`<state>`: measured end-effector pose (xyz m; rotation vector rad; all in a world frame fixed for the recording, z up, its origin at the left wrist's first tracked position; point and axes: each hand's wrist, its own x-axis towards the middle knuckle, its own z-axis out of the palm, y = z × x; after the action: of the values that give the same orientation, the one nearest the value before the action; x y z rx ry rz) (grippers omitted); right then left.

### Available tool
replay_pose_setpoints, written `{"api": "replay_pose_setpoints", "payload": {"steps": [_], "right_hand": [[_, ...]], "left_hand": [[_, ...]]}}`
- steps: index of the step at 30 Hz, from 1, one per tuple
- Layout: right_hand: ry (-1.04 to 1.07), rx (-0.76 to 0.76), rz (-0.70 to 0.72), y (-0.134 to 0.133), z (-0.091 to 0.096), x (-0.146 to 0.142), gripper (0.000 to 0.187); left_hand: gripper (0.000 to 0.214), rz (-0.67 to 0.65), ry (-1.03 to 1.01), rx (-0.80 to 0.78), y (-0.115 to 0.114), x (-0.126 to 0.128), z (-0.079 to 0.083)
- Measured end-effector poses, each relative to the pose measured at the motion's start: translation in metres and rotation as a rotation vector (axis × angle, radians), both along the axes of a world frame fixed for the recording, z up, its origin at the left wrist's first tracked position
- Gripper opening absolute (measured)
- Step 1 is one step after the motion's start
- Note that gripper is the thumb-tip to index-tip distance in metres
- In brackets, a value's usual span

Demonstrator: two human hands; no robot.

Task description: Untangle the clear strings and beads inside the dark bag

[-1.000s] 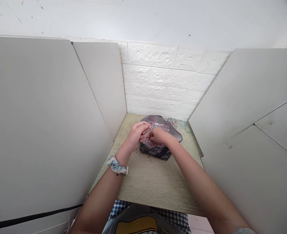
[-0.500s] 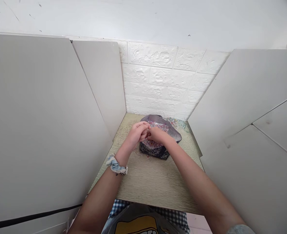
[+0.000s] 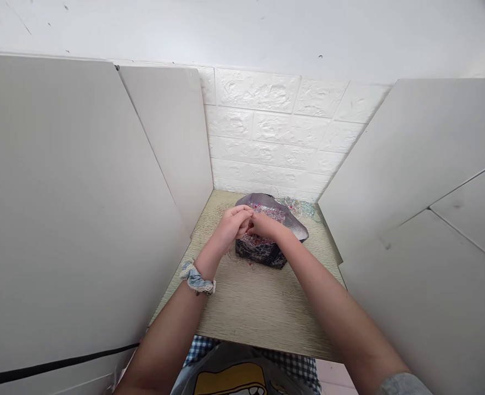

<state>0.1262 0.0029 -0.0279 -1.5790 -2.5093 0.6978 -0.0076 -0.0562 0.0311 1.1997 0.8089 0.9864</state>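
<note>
A dark open box point(image 3: 263, 253) full of small pink and clear beads point(image 3: 270, 212) sits on the far part of a light wooden table point(image 3: 251, 307). Both my hands meet just above it. My left hand point(image 3: 231, 226) is curled, its fingertips pinched against those of my right hand point(image 3: 264, 225), which is also closed. Whatever they pinch between them is too small to make out. A blue scrunchie point(image 3: 196, 280) is round my left wrist.
White panels point(image 3: 82, 208) wall the table in on the left and right point(image 3: 411, 181), with a white brick-pattern wall point(image 3: 271, 137) behind. A heap of clear greenish beads point(image 3: 302, 207) lies behind the box at the back right.
My fingertips have drawn closer together above the box. The hands have otherwise stayed in place.
</note>
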Motion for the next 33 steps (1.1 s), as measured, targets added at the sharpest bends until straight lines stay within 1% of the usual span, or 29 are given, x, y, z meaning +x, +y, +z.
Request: {"api": "replay_pose_setpoints", "payload": {"steps": [2,4,6,7,9,11,13,15,18,23,28,33], "right_hand": [[0.012,0.003,-0.021,-0.005,0.007,0.003,0.002],[0.025,0.027,-0.056,-0.012,0.017,0.009,0.006],[0.081,0.08,-0.125,-0.02,0.029,0.017,0.012],[0.161,0.115,-0.19,-0.024,0.035,0.021,0.013],[0.366,0.127,-0.293,-0.034,0.043,0.027,0.013],[0.652,0.051,-0.35,-0.045,0.045,0.03,0.014],[0.982,-0.068,-0.387,-0.056,0.044,0.028,0.017],[1.253,-0.157,-0.419,-0.065,0.039,0.024,0.022],[1.49,-0.195,-0.435,-0.074,0.03,0.016,0.026],[1.679,-0.208,-0.393,-0.077,0.022,0.009,0.021],[1.742,-0.254,-0.394,-0.079,0.02,0.007,0.018],[1.793,-0.248,-0.428,-0.081,0.021,0.003,0.018]], "left_hand": [[0.011,0.0,0.005,0.003,0.0,0.0,-0.001],[0.012,0.013,0.036,0.006,0.001,0.001,-0.003],[0.015,0.041,0.096,0.027,0.003,0.003,-0.005],[0.017,0.054,0.132,0.048,0.004,0.003,-0.006],[0.021,0.079,0.193,0.107,0.005,0.005,-0.008],[0.024,0.092,0.232,0.169,0.006,0.006,-0.009],[0.022,0.088,0.259,0.21,0.005,0.007,-0.009],[0.019,0.062,0.275,0.221,0.004,0.007,-0.008],[0.016,0.021,0.281,0.205,0.001,0.008,-0.008],[0.014,0.038,0.3,0.252,-0.001,0.01,-0.006],[0.019,0.052,0.331,0.309,-0.003,0.011,-0.003],[0.023,0.038,0.365,0.345,-0.004,0.011,-0.005]]}}
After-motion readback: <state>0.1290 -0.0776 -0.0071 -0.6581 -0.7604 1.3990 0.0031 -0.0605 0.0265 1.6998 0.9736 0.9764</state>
